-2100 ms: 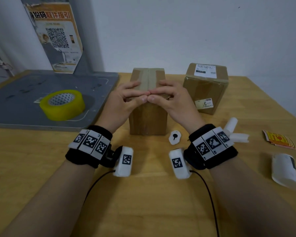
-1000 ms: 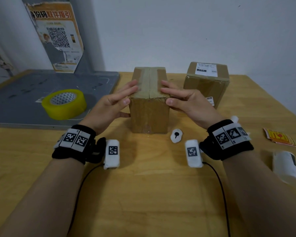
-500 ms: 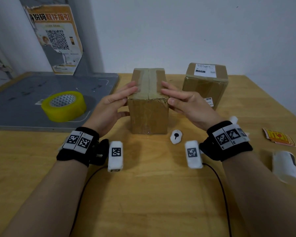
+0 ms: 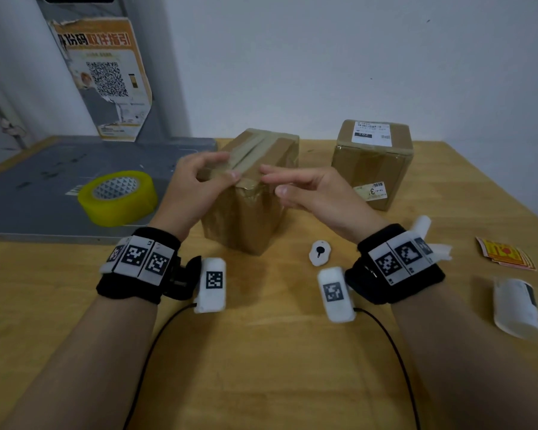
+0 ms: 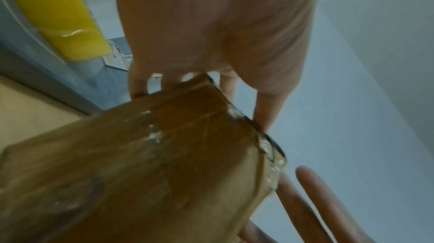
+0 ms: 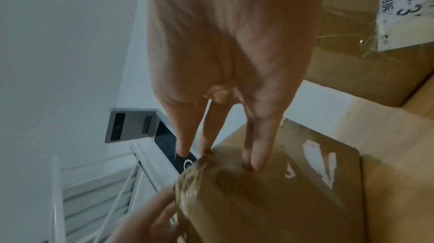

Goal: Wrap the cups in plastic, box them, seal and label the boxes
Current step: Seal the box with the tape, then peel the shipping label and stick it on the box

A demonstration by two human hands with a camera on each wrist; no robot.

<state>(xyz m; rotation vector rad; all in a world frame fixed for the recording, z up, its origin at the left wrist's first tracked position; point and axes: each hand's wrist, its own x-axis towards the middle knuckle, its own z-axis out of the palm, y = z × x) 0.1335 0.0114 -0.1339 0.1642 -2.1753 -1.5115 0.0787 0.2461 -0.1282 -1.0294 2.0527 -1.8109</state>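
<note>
A wooden desk (image 4: 261,352) carries a grey board (image 4: 59,169) at its far left corner, with a yellow tape roll (image 4: 117,197) lying on it. Mid-desk stands the taped cardboard box (image 4: 249,212), turned corner-on; a second, labelled box (image 4: 371,162) sits behind it toward the far right. The left hand (image 4: 196,187) grips the taped box's top left edge, fingers curled over it. The right hand (image 4: 311,193) lies flat, fingers straight, tips touching the top. Near the right edge lie a white label roll (image 4: 514,305) and red-and-yellow stickers (image 4: 505,254).
</note>
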